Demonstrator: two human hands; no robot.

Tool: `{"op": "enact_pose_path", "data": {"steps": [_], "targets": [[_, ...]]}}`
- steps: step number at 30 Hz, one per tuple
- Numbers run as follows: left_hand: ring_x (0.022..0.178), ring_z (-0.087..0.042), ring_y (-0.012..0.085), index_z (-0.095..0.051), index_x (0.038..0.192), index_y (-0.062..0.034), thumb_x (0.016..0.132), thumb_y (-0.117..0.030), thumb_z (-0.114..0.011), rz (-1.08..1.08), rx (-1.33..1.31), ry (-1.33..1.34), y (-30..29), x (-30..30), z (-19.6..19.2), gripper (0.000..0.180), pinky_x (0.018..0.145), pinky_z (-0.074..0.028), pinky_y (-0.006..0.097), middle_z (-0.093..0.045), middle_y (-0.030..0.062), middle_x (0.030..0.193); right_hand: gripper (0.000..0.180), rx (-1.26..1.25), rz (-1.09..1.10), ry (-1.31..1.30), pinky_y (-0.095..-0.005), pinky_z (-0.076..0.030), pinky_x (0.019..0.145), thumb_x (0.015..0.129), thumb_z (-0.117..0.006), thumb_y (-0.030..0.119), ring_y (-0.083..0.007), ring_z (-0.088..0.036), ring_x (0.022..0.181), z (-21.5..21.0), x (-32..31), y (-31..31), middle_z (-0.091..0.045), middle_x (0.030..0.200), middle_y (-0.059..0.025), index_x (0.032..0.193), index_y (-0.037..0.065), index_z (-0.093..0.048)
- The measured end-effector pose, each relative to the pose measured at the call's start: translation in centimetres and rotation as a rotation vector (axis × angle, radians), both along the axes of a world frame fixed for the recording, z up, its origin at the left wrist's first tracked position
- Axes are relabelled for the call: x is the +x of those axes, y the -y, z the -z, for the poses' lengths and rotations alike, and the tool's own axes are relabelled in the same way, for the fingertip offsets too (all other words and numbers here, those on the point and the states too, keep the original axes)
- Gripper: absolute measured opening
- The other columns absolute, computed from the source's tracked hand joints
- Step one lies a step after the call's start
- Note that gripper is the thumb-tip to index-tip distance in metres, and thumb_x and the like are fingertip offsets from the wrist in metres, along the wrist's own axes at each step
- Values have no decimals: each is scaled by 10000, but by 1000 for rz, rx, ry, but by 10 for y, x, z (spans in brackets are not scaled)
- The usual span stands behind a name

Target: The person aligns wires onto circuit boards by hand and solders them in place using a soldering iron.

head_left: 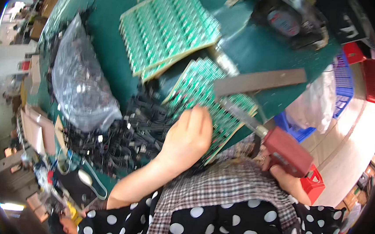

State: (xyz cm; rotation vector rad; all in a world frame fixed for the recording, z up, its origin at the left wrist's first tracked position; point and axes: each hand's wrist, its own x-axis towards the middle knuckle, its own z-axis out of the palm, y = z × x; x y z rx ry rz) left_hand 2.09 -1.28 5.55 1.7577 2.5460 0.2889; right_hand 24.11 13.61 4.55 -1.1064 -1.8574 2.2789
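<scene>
My left hand (188, 135) is closed, its fingertips bent down onto the near green circuit board panel (199, 80). What its fingers pinch, if anything, is hidden beneath them. In my right hand (289, 183) is a dark red soldering gun (289, 152), gripped by its handle at the table's near right edge. The gun's metal barrel points left and away, over the right part of the panel. Rows of small parts cover the panel. A heap of black cables with small connectors (145, 122) lies just left of my left hand, close to the panel's edge.
Beyond the panel, more green boards (168, 25) are stacked. A clear plastic bag (82, 80) of dark parts lies left. A flat brown-grey bar (265, 81) crosses above the panel. A black fan-like device (287, 21) stands far right. Blue baskets (343, 85) are beside the table.
</scene>
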Motion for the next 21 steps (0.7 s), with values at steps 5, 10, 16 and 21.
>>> {"op": "enact_pose_path", "data": {"steps": [5, 10, 16, 21], "targets": [[732, -555, 200, -592, 934, 29, 715, -70, -553, 17, 15, -155, 9, -4, 21, 244, 566, -493, 240, -535, 86, 849, 589, -120, 19, -171, -256, -458, 860, 727, -730, 28, -101, -592, 953, 5, -18, -18, -630, 1095, -67, 1263, -3, -488], [780, -544, 240, -570, 891, -39, 728, -89, -518, -78, -60, -69, 17, 11, 4, 177, 702, -469, 314, -513, 71, 812, 540, -9, 55, -403, -221, -508, 653, 800, -654, 30, -93, -617, 778, 7, 2, -11, -644, 979, -71, 1288, -10, -427], [765, -538, 234, -581, 842, -52, 745, -97, -523, -24, 122, -197, 17, 2, -6, 122, 685, -438, 349, -510, 71, 777, 341, 177, 221, -604, -241, -480, 568, 858, -555, 90, -120, -587, 665, -10, 2, -17, -616, 901, -100, 1169, -23, -472], [699, -528, 216, -625, 937, -22, 687, -73, -580, 48, 128, -83, 22, -9, 17, 260, 611, -424, 332, -491, 61, 742, 424, 493, 549, -645, -323, -532, 493, 869, -572, 220, -178, -571, 600, -16, -8, -52, -549, 1013, -151, 1172, -29, -414]]}}
